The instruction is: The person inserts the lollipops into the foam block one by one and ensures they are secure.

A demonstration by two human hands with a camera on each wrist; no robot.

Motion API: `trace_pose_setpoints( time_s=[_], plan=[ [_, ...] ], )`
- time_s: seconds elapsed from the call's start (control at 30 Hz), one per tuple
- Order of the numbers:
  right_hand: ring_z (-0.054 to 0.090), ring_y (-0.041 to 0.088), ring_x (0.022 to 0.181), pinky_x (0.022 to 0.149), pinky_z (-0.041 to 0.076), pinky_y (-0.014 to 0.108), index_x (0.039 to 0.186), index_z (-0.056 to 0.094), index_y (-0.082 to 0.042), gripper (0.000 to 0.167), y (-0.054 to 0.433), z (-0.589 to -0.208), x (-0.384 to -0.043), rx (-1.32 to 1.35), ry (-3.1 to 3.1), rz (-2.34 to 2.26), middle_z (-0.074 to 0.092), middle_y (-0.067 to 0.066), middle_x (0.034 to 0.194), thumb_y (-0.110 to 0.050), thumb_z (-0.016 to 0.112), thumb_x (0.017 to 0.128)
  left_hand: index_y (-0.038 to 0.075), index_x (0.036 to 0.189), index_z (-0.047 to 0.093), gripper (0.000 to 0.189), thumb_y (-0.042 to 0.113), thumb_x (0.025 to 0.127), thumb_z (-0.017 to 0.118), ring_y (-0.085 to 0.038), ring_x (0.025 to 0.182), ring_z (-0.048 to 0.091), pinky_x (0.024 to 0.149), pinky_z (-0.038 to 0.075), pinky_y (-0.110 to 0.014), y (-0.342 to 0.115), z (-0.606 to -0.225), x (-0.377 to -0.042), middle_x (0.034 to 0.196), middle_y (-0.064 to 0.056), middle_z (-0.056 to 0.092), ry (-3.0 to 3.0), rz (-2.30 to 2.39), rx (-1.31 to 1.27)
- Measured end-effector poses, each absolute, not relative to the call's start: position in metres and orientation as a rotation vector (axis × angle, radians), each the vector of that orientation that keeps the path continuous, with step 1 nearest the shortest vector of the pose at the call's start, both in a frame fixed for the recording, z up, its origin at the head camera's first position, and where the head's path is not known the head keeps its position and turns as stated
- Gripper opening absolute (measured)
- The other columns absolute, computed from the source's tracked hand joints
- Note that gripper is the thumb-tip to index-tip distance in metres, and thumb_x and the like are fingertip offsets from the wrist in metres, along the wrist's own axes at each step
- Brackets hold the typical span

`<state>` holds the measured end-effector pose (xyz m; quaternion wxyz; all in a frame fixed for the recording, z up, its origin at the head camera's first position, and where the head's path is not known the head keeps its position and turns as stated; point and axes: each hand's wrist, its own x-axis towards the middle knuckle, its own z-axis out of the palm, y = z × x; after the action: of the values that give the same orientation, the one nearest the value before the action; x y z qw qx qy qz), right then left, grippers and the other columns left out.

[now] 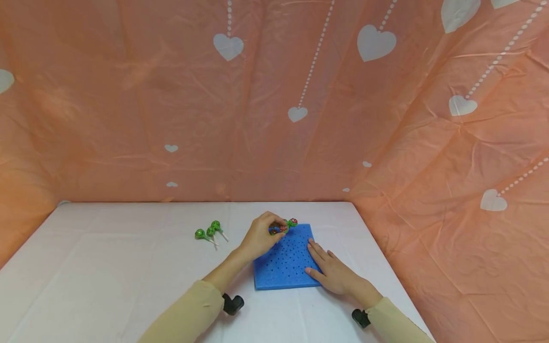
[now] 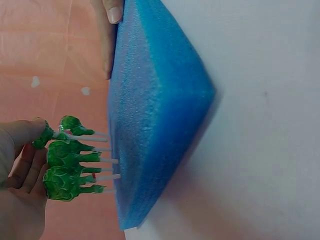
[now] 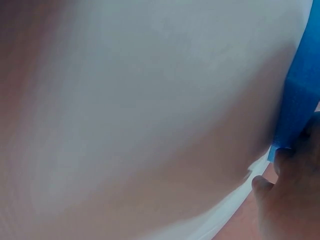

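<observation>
A blue foam block (image 1: 285, 267) dotted with small holes lies on the table. Between thumb and fingers my left hand (image 1: 260, 237) pinches a green-wrapped lollipop (image 2: 44, 136) by its head, over the block's far left part. Its white stick points at the foam; whether the tip is inside a hole I cannot tell. Several other lollipops (image 2: 62, 184) stand close beside it with their sticks in the foam, partly hidden by the hand in the head view. My right hand (image 1: 336, 272) rests with extended fingers on the block's right edge.
Left of the block, 3 green-wrapped lollipops (image 1: 200, 234) lie loose on the white-covered table (image 1: 107, 267). Behind and to the right hangs an orange curtain (image 1: 266, 157) with white hearts. A black wrist camera (image 1: 233, 304) sits at the left cuff, another (image 1: 360, 318) at the right.
</observation>
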<state>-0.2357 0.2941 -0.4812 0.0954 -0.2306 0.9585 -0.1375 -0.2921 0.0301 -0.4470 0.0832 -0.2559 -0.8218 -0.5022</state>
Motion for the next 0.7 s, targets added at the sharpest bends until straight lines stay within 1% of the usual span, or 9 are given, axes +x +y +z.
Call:
trace_pose_setpoints(
  time_s=[0.23, 0.37, 0.7],
  plan=[
    [0.021, 0.037, 0.157, 0.124, 0.02, 0.063, 0.165, 0.018, -0.001, 0.079, 0.2938, -0.482, -0.2358, -0.683, 2.84, -0.41, 0.011, 0.016, 0.173, -0.053, 0.04, 0.11, 0.005, 0.112, 0.074, 0.022, 0.0, 0.091, 0.079, -0.024, 0.107, 0.068, 0.094, 0.059, -0.036, 0.0297, -0.4539, -0.2926, 0.115, -0.009, 0.066, -2.459, -1.463, -0.757],
    [0.02, 0.036, 0.157, 0.124, 0.02, 0.063, 0.165, 0.018, -0.001, 0.079, 0.2937, -0.4821, -0.236, -0.684, 2.846, -0.407, 0.011, 0.015, 0.173, -0.053, 0.04, 0.11, 0.006, 0.111, 0.074, 0.021, 0.001, 0.091, 0.079, -0.025, 0.109, 0.067, 0.096, 0.058, -0.038, 0.0288, -0.4551, -0.293, 0.116, -0.009, 0.066, -2.463, -1.454, -0.752],
    [0.021, 0.036, 0.157, 0.124, 0.02, 0.063, 0.164, 0.018, 0.0, 0.078, 0.2935, -0.4818, -0.2355, -0.687, 2.851, -0.396, 0.011, 0.016, 0.173, -0.052, 0.04, 0.11, 0.006, 0.112, 0.074, 0.023, 0.002, 0.09, 0.08, -0.026, 0.111, 0.067, 0.098, 0.057, -0.038, 0.0277, -0.4567, -0.2941, 0.116, -0.008, 0.066, -2.486, -1.452, -0.748]
  ],
)
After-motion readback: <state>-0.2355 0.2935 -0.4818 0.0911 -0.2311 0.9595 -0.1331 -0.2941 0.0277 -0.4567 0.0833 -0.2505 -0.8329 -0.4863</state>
